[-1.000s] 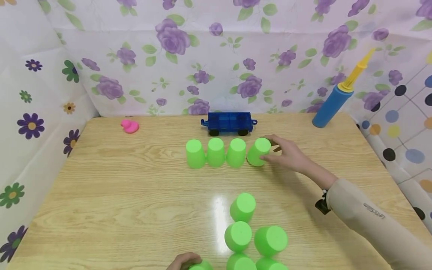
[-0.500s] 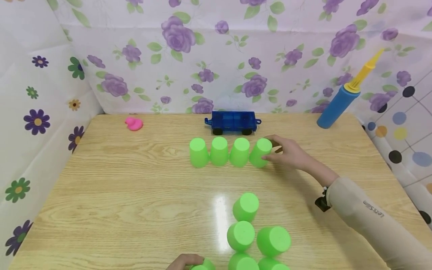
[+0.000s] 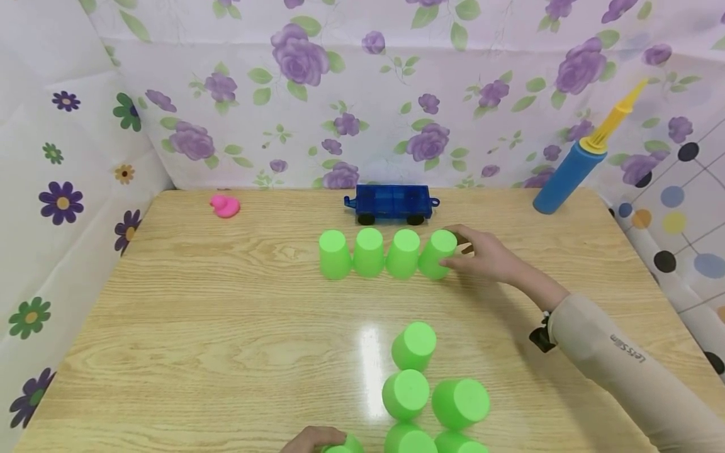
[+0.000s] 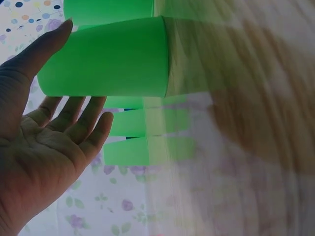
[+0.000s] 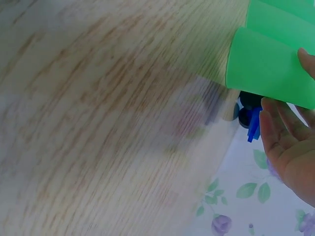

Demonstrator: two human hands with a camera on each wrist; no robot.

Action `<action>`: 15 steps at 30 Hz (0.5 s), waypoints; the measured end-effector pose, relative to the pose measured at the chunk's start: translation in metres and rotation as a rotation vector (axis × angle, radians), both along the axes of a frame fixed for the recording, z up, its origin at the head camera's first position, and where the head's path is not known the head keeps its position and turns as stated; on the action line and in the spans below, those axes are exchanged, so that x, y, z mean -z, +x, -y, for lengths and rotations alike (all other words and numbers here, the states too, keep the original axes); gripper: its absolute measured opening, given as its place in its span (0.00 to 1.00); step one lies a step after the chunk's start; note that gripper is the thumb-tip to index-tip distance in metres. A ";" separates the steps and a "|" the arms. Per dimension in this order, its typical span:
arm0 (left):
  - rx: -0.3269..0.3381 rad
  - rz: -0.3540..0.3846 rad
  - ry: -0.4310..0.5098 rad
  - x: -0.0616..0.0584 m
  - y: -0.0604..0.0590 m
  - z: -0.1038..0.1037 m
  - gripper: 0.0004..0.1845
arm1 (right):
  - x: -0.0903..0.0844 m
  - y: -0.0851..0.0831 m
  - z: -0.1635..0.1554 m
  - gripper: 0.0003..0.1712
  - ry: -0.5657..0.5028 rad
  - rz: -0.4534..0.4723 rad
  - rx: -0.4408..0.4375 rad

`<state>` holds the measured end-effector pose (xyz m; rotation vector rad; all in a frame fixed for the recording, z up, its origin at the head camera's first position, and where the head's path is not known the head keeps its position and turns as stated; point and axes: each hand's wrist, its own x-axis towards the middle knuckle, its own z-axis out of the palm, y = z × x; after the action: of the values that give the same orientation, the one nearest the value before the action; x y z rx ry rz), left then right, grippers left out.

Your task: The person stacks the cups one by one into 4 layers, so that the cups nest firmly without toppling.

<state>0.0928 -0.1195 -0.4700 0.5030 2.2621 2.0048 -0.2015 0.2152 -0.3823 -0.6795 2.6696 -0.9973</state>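
Note:
Upside-down green plastic cups stand in a row across the far middle of the table. My right hand (image 3: 481, 255) holds the rightmost cup (image 3: 436, 255) of that row from its right side. In the right wrist view, the thumb lies on the near face of this cup (image 5: 270, 66) and the fingers reach behind it. At the bottom edge of the head view, my left hand (image 3: 314, 439) grips another green cup (image 3: 345, 445), partly cut off. The left wrist view shows that cup (image 4: 108, 59) between the thumb and fingers, its rim on the wooden table.
Several more upside-down green cups (image 3: 415, 346) stand at the near middle. A blue toy wagon (image 3: 393, 202) is behind the row. A pink toy duck (image 3: 225, 206) sits at the far left, and a blue and yellow hand pump (image 3: 569, 176) leans against the back wall.
The rightmost cup, held by the right hand, has straightened and come closer to its neighbour in the row. The head view has shifted slightly. The left hand keeps its grip.

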 end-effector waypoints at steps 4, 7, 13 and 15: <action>-0.058 -0.177 -0.092 -0.028 -0.006 -0.005 0.15 | 0.002 0.000 -0.001 0.43 -0.013 -0.010 -0.005; -0.082 -0.226 -0.180 -0.043 -0.008 -0.005 0.15 | 0.004 0.004 -0.006 0.50 -0.033 -0.023 0.016; -0.008 -0.217 -0.198 -0.057 -0.013 0.005 0.21 | -0.001 0.024 -0.014 0.51 -0.037 -0.122 0.081; -0.021 -0.241 -0.176 -0.063 -0.018 0.009 0.26 | -0.007 0.036 -0.013 0.49 -0.016 -0.180 0.081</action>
<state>0.0749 -0.1286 -0.4068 0.7420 2.5623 1.8164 -0.1655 0.2286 -0.3754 -0.7007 2.8676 -1.0245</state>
